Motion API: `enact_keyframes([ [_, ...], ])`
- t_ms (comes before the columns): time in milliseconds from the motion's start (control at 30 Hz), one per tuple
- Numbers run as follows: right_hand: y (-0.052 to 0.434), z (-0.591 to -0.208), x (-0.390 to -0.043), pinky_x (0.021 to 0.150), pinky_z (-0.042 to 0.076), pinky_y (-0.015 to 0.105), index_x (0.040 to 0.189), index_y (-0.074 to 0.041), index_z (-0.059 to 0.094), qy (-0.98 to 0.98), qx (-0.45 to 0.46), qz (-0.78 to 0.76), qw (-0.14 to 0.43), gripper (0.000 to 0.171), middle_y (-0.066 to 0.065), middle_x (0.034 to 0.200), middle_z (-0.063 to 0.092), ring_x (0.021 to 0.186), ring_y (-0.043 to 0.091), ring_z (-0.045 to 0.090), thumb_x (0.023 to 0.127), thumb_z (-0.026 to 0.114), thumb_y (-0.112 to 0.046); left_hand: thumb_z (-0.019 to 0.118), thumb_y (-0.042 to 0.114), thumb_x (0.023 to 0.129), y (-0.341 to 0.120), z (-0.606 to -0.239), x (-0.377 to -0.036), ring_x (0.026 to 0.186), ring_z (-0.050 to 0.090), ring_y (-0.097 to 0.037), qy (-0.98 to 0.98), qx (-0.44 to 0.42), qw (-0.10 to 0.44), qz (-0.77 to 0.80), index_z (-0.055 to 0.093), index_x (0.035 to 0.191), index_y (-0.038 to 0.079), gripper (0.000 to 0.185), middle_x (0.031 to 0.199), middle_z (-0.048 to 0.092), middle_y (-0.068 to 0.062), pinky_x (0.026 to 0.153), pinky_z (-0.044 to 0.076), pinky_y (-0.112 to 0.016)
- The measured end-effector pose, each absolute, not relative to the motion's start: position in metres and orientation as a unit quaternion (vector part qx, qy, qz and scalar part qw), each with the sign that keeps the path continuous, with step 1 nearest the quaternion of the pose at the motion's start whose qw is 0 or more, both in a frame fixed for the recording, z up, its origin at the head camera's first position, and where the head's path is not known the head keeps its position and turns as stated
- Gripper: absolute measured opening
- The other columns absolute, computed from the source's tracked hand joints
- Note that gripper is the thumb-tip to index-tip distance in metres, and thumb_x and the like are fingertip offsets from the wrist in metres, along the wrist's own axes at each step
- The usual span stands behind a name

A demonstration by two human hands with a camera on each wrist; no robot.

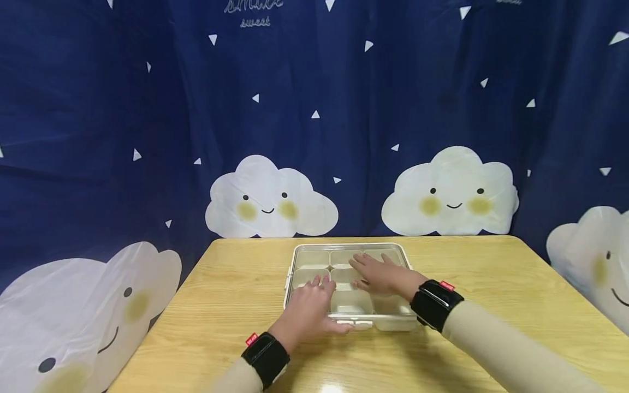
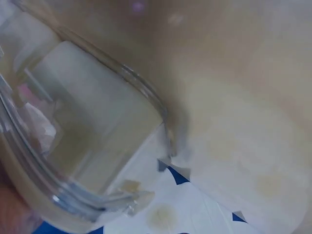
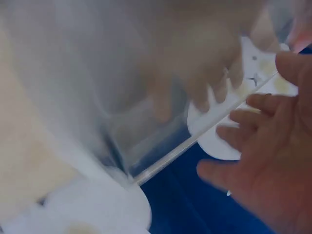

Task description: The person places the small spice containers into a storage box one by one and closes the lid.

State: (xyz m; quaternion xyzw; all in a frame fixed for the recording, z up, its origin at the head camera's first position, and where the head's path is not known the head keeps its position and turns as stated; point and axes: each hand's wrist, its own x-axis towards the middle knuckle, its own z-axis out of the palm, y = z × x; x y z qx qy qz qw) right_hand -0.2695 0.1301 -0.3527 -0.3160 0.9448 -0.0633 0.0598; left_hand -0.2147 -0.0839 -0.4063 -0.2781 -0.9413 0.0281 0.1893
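Both hands on a lidded compartment box at mid-table.

Wooden table (image 1: 491, 284) carries the clear compartment box (image 1: 314, 257), set at its middle near the far edge. Right hand (image 1: 380, 275) lies flat on the lid, fingers spread. Left hand (image 1: 309, 311) rests at the box's near edge, fingers relaxed, thumb by the latch (image 1: 357, 324). Risk: uneven pressing could slide the box or leave the lid askew.
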Motion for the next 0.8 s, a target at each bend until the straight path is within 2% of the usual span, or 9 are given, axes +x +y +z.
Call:
enact_keyframes([
  [233, 0.154, -0.369, -0.24, 0.108, 0.029, 0.073, 0.143, 0.005, 0.052, 0.935, -0.34, -0.065, -0.076, 0.049, 0.024, 0.15, 0.048, 0.14, 0.044, 0.043, 0.104, 0.057, -0.026, 0.066, 0.083, 0.072, -0.08, -0.404, -0.269, 0.113, 0.065, -0.038, -0.952, -0.266, 0.153, -0.007, 0.057, 0.133, 0.007, 0.098, 0.138, 0.06, -0.018, 0.083, 0.059, -0.047],
  [333, 0.161, -0.376, -0.235, 0.106, 0.031, 0.073, 0.142, 0.003, 0.053, 0.935, -0.331, -0.065, -0.109, 0.049, 0.022, 0.15, 0.05, 0.138, 0.043, 0.046, 0.103, 0.058, -0.025, 0.067, 0.081, 0.075, -0.078, -0.406, -0.285, 0.126, 0.058, -0.039, -0.956, -0.26, 0.137, -0.021, 0.054, 0.139, 0.006, 0.098, 0.144, 0.055, -0.018, 0.095, 0.054, -0.05],
  [467, 0.161, -0.387, -0.23, 0.107, 0.031, 0.072, 0.144, 0.003, 0.052, 0.934, -0.319, -0.067, -0.145, 0.051, 0.02, 0.152, 0.048, 0.14, 0.041, 0.045, 0.103, 0.06, -0.027, 0.065, 0.078, 0.079, -0.078, -0.411, -0.301, 0.142, 0.043, -0.037, -0.957, -0.259, 0.125, -0.04, 0.049, 0.145, 0.004, 0.101, 0.152, 0.048, -0.018, 0.111, 0.04, -0.055],
  [633, 0.155, -0.402, -0.226, 0.111, 0.027, 0.071, 0.149, 0.002, 0.047, 0.933, -0.301, -0.09, -0.175, 0.06, 0.02, 0.155, 0.044, 0.143, 0.042, 0.04, 0.102, 0.062, -0.032, 0.057, 0.081, 0.083, -0.081, -0.414, -0.303, 0.148, 0.034, -0.035, -0.96, -0.251, 0.123, -0.02, 0.041, 0.152, 0.004, 0.105, 0.159, 0.039, -0.017, 0.115, 0.032, -0.06],
  [800, 0.151, -0.412, -0.222, 0.111, 0.027, 0.071, 0.153, -0.002, 0.042, 0.936, -0.274, -0.1, -0.195, 0.067, 0.018, 0.158, 0.04, 0.144, 0.045, 0.037, 0.101, 0.061, -0.04, 0.051, 0.082, 0.085, -0.076, -0.408, -0.28, 0.151, 0.028, -0.036, -0.967, -0.223, 0.126, 0.007, 0.035, 0.157, 0.007, 0.105, 0.163, 0.032, -0.015, 0.114, 0.029, -0.065],
])
